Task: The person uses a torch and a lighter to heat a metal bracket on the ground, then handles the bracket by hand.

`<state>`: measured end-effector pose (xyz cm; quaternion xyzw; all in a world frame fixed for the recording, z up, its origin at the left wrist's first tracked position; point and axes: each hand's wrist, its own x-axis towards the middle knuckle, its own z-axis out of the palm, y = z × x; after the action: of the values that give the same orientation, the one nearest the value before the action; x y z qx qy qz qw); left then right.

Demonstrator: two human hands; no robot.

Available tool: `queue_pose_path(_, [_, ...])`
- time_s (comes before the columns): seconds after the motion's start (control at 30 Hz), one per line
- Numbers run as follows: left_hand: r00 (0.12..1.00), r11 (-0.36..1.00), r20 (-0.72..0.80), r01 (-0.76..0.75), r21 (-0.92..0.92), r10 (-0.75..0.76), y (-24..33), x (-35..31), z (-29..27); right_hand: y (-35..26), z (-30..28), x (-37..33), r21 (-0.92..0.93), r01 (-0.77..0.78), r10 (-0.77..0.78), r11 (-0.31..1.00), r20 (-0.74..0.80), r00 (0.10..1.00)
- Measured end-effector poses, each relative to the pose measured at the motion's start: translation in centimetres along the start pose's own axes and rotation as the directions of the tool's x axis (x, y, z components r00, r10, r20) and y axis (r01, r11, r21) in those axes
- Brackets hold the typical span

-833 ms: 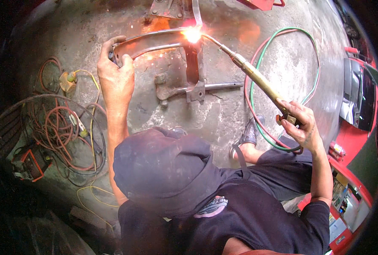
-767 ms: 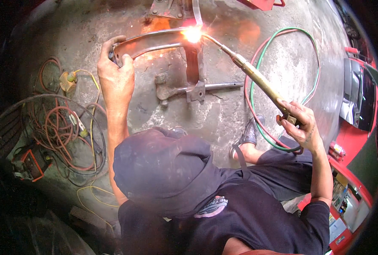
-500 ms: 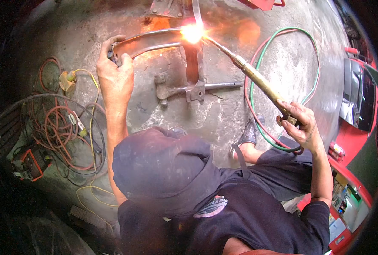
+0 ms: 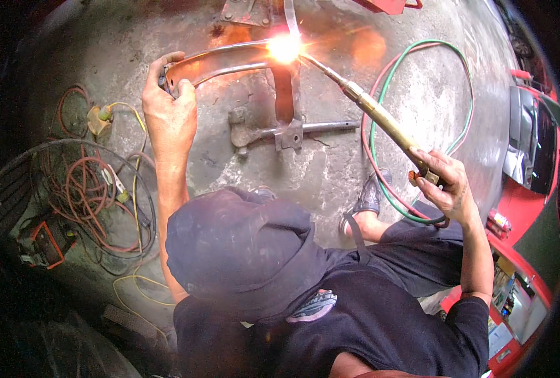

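Note:
My left hand [image 4: 169, 104] grips the left end of a curved metal bracket [image 4: 242, 67], fingers over its far edge and thumb on the near one. A flat leg [image 4: 284, 94] of rusty-looking metal runs from the bracket's right part toward me. My right hand [image 4: 442, 183] is wrapped round the valve end of a brass gas torch [image 4: 384, 118]. Its thin tip points up and left into a blinding glow [image 4: 284, 48] at the bracket's right end. That glare hides the heated spot. On the floor below lies a hammer [image 4: 245, 129], its handle partly behind the leg's end plate [image 4: 288, 136].
Green and red hoses [image 4: 373, 132] loop on the floor by the torch. Tangled cables [image 4: 84, 195] and an orange-black device [image 4: 43, 244] lie at left. A metal plate [image 4: 247, 11] and red object [image 4: 384, 5] sit at the far edge. Red shelving [image 4: 525, 271] stands right; my knee [image 4: 239, 246] is near.
My left hand and the bracket's held end have shifted very slightly left. Rays around the glow look longer. The torch and my right hand stay nearly still.

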<state>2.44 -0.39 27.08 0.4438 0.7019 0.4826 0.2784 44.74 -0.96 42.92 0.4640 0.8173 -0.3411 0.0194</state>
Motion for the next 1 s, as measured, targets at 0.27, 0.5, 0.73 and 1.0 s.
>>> queue_pose_path(0.27, [1.000,0.999,0.005,0.030,-0.032,-0.030,0.3,0.0,0.1,0.7,0.1,-0.4,0.011,0.015,-0.015,1.000,-0.007,1.000])
queue_pose_path(0.5, [1.000,1.000,0.003,0.020,-0.015,-0.020,0.0,0.0,-0.1,0.0,0.0,-0.1,0.008,-0.016,0.016,1.000,-0.003,1.000])
queue_pose_path(0.73, [1.000,0.999,-0.008,-0.025,0.028,0.026,-0.4,0.1,0.0,0.2,0.2,-0.2,0.028,-0.005,0.006,1.000,-0.023,1.000])
queue_pose_path(1.0, [0.999,0.999,-0.011,-0.045,0.016,0.045,-1.0,0.2,0.0,-0.1,0.1,0.0,0.017,-0.003,0.003,1.000,-0.009,1.000])
